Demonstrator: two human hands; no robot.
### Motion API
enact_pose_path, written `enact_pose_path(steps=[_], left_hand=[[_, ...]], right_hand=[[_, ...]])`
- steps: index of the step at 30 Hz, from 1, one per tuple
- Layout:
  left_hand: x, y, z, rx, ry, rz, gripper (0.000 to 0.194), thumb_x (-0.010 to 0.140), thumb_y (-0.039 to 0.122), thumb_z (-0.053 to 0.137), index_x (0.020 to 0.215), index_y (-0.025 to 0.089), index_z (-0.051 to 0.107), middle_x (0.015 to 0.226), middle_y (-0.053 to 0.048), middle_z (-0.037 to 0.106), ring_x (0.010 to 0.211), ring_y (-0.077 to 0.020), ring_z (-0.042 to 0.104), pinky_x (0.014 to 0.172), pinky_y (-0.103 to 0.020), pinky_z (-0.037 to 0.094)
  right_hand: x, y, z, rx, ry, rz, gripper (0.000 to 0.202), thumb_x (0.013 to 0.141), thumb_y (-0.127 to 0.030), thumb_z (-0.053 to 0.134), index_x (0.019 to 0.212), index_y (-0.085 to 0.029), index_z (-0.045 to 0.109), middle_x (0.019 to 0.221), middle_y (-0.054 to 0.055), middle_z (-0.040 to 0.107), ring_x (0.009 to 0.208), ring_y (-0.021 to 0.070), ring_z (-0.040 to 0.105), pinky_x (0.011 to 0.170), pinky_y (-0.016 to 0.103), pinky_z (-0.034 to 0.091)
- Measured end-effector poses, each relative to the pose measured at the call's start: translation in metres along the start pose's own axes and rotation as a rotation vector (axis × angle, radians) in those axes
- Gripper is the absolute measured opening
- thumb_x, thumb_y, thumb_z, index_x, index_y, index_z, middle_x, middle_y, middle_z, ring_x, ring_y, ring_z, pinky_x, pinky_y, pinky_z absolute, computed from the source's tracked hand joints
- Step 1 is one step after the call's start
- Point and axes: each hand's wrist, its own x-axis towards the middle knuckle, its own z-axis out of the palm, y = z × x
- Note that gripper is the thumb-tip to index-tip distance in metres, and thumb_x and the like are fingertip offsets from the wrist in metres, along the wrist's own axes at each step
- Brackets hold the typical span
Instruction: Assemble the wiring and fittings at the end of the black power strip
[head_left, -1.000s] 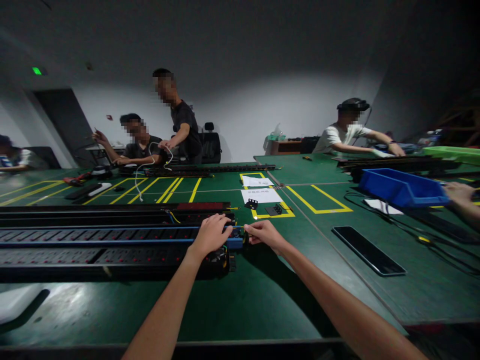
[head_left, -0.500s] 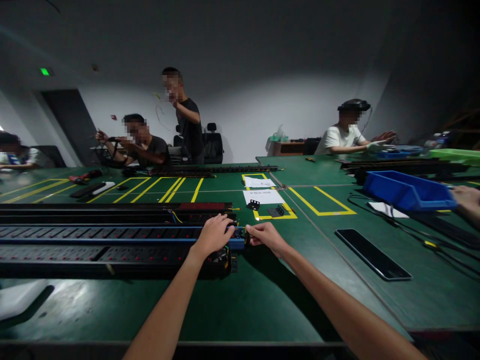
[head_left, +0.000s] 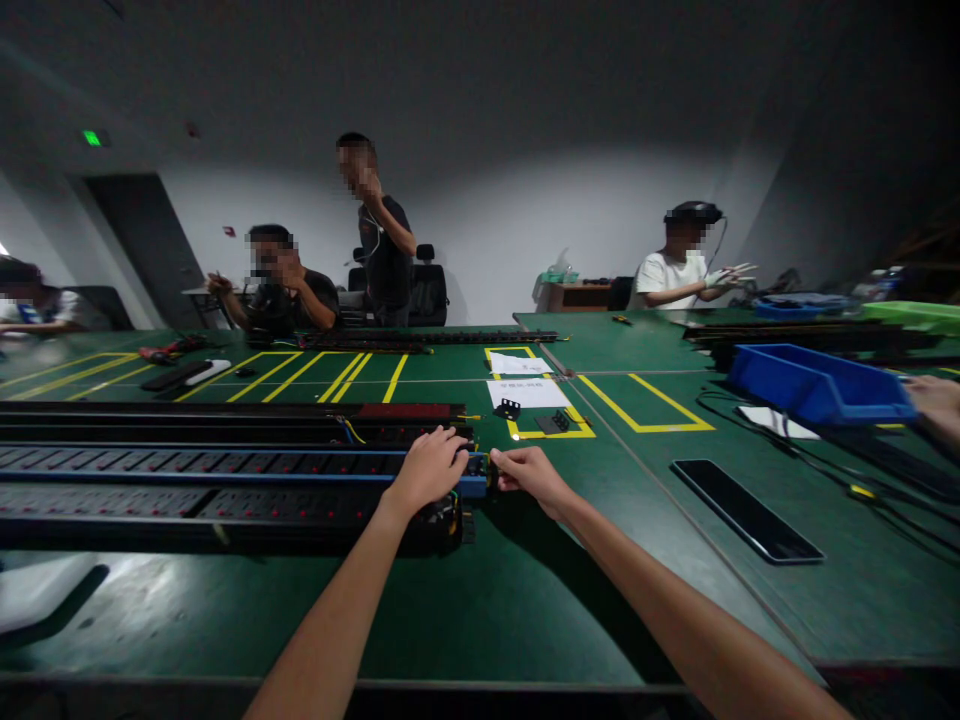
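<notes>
My left hand [head_left: 429, 467] lies with stretched fingers across the right end of a long blue-edged power strip [head_left: 285, 462], pressing on its top. My right hand [head_left: 531, 477] is closed in a pinch at a small dark end piece [head_left: 493, 472], right at the strip's end; the fingers hide most of it. Whether that piece touches the strip, I cannot tell. A black power strip [head_left: 135, 506] with red dots lies along the near side, loose wires showing at its right end. On the far side runs another black strip [head_left: 225, 411], with a yellow wire near its end.
Beyond my hands, small black brackets [head_left: 555, 422] lie by paper sheets [head_left: 528, 393] and yellow tape. To the right are a phone [head_left: 746, 510], black cables [head_left: 840, 477] and a blue bin [head_left: 817, 385], with another person's hand [head_left: 936, 402] beside it. Several people sit or stand across the green table [head_left: 600, 600].
My hands keep almost the same place at the strip's end. Across the table, the standing person has shifted slightly right, and the person at right has brought their hands lower and nearer.
</notes>
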Motion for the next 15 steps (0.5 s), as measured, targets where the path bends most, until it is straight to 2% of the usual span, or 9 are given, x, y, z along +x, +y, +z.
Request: enact_pose_path(steps=[4,7,10,15], left_hand=[[0.000,0.000,0.000,0.006,-0.007,0.001,0.043,0.100,0.034,0.037,0.132,0.021,0.062,0.146,-0.009,0.053,0.140,-0.0282,0.042,0.115,-0.049,0.033],[-0.001,0.000,-0.001,0.004,-0.014,0.002,0.044,0.100,0.034,0.036,0.133,0.021,0.061,0.147,-0.009,0.051,0.140,-0.0280,0.042,0.115,-0.049,0.032],[-0.001,-0.002,-0.001,0.000,-0.011,0.007,0.043,0.100,0.034,0.036,0.133,0.020,0.061,0.147,-0.009,0.052,0.140,-0.0267,0.042,0.116,-0.047,0.032],[0.000,-0.004,-0.001,-0.019,0.006,0.019,0.043,0.099,0.034,0.038,0.131,0.020,0.062,0.145,-0.008,0.054,0.138,-0.0245,0.044,0.117,-0.042,0.031]], right_hand=[[0.002,0.006,0.018,-0.002,-0.017,-0.034,0.057,0.068,-0.069,0.073,0.069,-0.012,0.067,0.060,-0.001,0.057,0.054,0.0090,0.054,0.060,0.024,0.053],[0.004,0.010,0.028,-0.070,0.061,-0.081,0.057,0.070,-0.070,0.070,0.069,-0.012,0.069,0.059,0.000,0.058,0.055,0.0114,0.057,0.058,0.025,0.053],[0.005,0.012,0.031,-0.151,0.126,-0.105,0.057,0.072,-0.070,0.067,0.074,-0.013,0.071,0.061,0.002,0.061,0.057,0.0143,0.060,0.057,0.026,0.054],[0.004,0.012,0.026,-0.175,0.112,-0.086,0.056,0.075,-0.069,0.066,0.081,-0.013,0.071,0.068,0.004,0.066,0.059,0.0146,0.064,0.057,0.025,0.055]])
